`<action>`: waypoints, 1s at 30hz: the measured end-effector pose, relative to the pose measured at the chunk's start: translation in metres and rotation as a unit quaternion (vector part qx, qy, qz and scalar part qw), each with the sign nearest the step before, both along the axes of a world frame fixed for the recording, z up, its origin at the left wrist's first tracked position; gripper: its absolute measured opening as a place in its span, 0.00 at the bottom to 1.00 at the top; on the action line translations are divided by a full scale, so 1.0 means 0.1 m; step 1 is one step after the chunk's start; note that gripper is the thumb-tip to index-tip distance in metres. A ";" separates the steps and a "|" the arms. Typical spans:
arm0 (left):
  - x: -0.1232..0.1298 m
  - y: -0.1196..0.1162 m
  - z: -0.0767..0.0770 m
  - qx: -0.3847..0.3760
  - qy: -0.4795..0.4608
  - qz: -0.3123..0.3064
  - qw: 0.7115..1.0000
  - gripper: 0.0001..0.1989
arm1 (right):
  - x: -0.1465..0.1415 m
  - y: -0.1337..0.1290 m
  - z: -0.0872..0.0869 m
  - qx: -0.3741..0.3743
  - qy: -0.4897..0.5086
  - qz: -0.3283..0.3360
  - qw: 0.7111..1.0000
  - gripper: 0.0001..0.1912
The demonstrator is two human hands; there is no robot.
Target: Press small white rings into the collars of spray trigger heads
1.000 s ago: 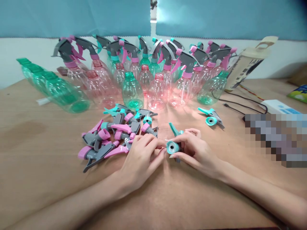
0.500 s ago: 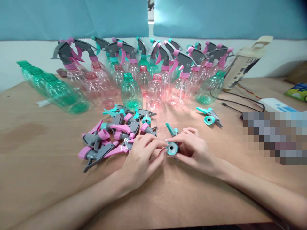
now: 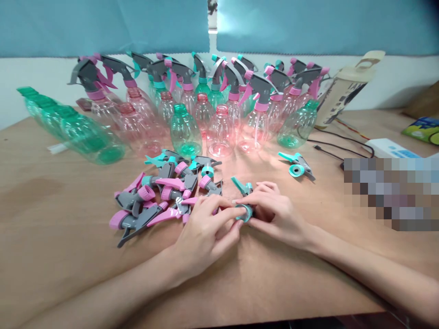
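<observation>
Currently | right grip [image 3: 283,214]: teal-capped sprayer [image 3: 248,213] | pink bottle [image 3: 247,132]: pale tube [image 3: 256,130] inside

Glare whitens the blue sheeting [image 3: 308,27] near centre; coarse pixelation masks mid-right.

Glossy see-through plastic bottles [image 3: 186,131], smooth satin plastic spray heads [image 3: 302,165], smooth wood-look tabletop [image 3: 222,290], slightly shiny backdrop sheet [image 3: 103,28]
</observation>
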State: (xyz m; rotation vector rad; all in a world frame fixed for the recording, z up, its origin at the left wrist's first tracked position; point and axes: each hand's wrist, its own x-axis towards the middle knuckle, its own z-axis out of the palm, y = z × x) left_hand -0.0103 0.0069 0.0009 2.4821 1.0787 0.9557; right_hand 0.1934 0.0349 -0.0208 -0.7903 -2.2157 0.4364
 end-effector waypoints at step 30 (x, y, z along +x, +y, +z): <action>-0.05 0.10 0.00 0.123 0.025 0.029 0.992 0.11 | 0.02 -0.04 0.03 -0.045 -0.010 -0.029 0.998 0.15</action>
